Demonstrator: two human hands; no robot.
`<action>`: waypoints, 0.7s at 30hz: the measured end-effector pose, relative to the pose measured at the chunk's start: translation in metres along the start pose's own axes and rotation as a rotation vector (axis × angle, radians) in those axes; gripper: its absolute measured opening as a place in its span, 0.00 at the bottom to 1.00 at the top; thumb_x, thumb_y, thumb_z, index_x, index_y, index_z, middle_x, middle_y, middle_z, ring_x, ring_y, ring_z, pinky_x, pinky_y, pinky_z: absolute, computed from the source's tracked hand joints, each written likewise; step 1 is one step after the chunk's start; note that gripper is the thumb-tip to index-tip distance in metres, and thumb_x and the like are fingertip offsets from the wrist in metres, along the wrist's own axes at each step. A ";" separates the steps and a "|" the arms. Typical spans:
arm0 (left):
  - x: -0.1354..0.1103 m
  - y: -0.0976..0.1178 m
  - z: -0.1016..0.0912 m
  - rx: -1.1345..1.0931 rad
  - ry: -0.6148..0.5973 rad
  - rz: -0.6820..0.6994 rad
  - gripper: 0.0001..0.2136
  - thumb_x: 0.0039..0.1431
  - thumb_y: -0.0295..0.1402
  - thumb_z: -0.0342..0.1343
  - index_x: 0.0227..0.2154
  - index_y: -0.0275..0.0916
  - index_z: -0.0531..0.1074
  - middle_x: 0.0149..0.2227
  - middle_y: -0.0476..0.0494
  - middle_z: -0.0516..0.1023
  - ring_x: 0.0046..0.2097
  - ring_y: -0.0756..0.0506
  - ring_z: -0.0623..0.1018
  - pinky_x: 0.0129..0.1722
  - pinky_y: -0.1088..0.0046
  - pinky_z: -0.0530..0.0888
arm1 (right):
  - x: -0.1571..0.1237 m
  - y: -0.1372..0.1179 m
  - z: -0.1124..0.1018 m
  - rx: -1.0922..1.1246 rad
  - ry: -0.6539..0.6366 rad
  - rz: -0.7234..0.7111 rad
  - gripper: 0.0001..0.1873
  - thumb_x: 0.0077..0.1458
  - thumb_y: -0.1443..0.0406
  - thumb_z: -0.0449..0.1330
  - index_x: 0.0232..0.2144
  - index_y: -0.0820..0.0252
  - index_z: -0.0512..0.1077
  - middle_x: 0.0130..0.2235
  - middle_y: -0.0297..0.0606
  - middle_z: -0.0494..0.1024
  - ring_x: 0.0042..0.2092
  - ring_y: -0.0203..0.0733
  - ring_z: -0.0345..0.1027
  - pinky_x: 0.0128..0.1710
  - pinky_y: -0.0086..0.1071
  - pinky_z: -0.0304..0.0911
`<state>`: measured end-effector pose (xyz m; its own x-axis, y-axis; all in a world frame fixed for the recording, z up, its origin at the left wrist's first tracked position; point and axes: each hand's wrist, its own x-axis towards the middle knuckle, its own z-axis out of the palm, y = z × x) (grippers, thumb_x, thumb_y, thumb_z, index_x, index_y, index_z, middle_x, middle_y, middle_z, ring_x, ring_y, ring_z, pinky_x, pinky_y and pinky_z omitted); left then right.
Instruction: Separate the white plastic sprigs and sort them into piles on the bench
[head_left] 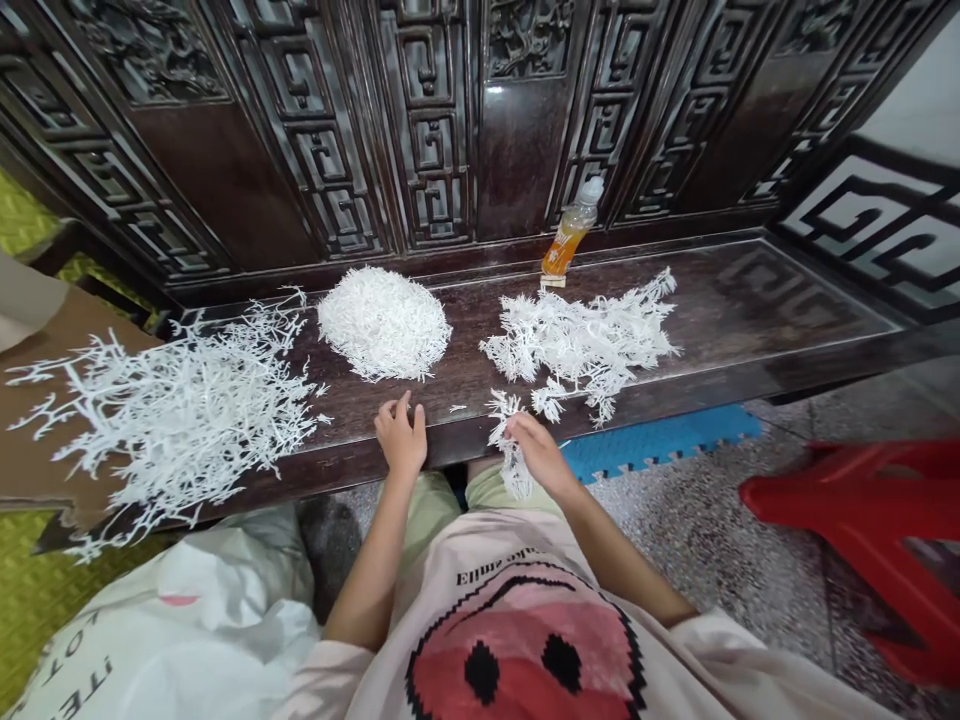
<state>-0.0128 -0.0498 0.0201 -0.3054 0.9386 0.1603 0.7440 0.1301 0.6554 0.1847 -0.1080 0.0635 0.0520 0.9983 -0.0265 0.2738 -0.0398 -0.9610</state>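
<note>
1) White branched cluster: pinched in the right hand, at the front edge of the dark wooden bench
2) Left hand: fingers loosely parted, at the same edge
3) Pile of similar clusters: beyond the right hand
4) Heap of short white pieces: beyond the left hand
5) Orange-labelled bottle: behind the pile

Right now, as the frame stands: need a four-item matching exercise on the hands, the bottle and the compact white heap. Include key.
Things:
1. Bottle
2. Left hand
3. Compact white heap
4. Right hand

Places and states:
A. On the bench, between the spiky heap and the clustered heap
B. Standing near the carved backrest
C. Holding a branched white piece
D. At the bench's front edge, no piece visible in it

Pairs: 1-B, 2-D, 3-A, 4-C
</note>
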 end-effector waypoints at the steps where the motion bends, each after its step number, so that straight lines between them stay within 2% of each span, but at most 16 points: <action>1: -0.008 0.005 -0.001 0.021 0.028 0.034 0.17 0.53 0.39 0.47 0.45 0.42 0.67 0.47 0.38 0.63 0.50 0.40 0.63 0.50 0.60 0.59 | -0.001 0.001 0.003 -0.001 -0.030 -0.009 0.15 0.53 0.58 0.46 0.22 0.60 0.63 0.28 0.32 0.65 0.34 0.35 0.60 0.39 0.28 0.53; 3: -0.024 0.015 -0.007 -0.023 0.002 0.125 0.15 0.54 0.38 0.45 0.44 0.43 0.68 0.47 0.39 0.63 0.50 0.41 0.63 0.50 0.61 0.58 | -0.002 0.001 0.009 0.004 -0.097 -0.017 0.15 0.54 0.58 0.46 0.24 0.60 0.65 0.29 0.33 0.67 0.35 0.35 0.61 0.39 0.28 0.54; 6: -0.041 0.032 -0.019 -0.186 -0.260 0.272 0.13 0.56 0.38 0.43 0.38 0.43 0.70 0.40 0.43 0.69 0.44 0.45 0.68 0.45 0.67 0.62 | -0.003 0.001 0.016 0.009 -0.174 -0.034 0.15 0.54 0.59 0.46 0.26 0.61 0.67 0.30 0.34 0.69 0.35 0.35 0.63 0.39 0.28 0.56; 9: -0.050 0.046 -0.026 -0.260 -0.451 0.298 0.12 0.56 0.40 0.44 0.31 0.41 0.70 0.34 0.46 0.72 0.38 0.47 0.70 0.40 0.71 0.63 | -0.005 0.000 0.023 -0.019 -0.184 -0.065 0.14 0.55 0.59 0.46 0.26 0.61 0.66 0.28 0.34 0.69 0.32 0.35 0.61 0.35 0.27 0.57; 15: -0.055 0.053 -0.029 -0.208 -0.402 0.271 0.09 0.52 0.39 0.49 0.32 0.40 0.67 0.33 0.47 0.72 0.36 0.48 0.70 0.37 0.72 0.62 | -0.011 0.001 0.028 -0.087 -0.185 -0.061 0.13 0.55 0.61 0.46 0.27 0.60 0.66 0.28 0.32 0.68 0.31 0.34 0.60 0.33 0.26 0.55; 21: -0.057 0.046 -0.029 -0.144 -0.378 0.295 0.10 0.54 0.35 0.45 0.22 0.38 0.66 0.27 0.48 0.69 0.33 0.48 0.68 0.34 0.73 0.59 | -0.012 0.000 0.027 -0.148 -0.165 -0.085 0.15 0.55 0.59 0.45 0.26 0.60 0.66 0.26 0.32 0.67 0.29 0.34 0.60 0.32 0.25 0.54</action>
<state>0.0214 -0.1064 0.0626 0.1622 0.9824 0.0924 0.6685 -0.1783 0.7220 0.1583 -0.1193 0.0565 -0.1317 0.9913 -0.0038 0.4093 0.0508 -0.9110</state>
